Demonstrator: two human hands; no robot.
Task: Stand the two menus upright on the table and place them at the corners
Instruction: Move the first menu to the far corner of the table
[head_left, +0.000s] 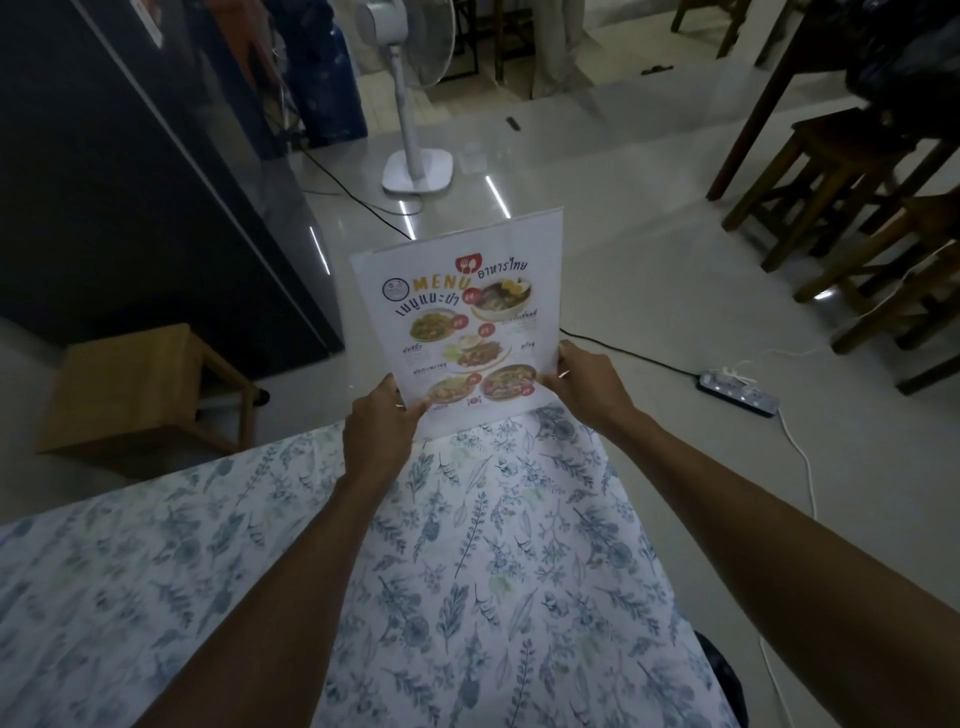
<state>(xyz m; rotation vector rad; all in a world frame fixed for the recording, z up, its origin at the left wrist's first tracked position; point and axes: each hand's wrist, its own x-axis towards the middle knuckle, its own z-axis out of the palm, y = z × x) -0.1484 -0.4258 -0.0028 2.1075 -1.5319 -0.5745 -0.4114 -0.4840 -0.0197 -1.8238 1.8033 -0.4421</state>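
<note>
A white menu (457, 312) with food photos and the word MENU stands upright at the far corner of the table (493, 545), which wears a blue floral cloth. My left hand (382, 426) grips the menu's lower left edge. My right hand (584, 384) grips its lower right edge. The menu's base rests at the table's far corner, leaning slightly away from me. Only one menu is in view.
A light wooden stool (140, 395) stands left of the table. A white pedestal fan (415, 166) is on the floor beyond, with a dark cabinet (130, 182) at left. Dark wooden stools (852, 197) and a power strip (737, 391) with cables lie to the right.
</note>
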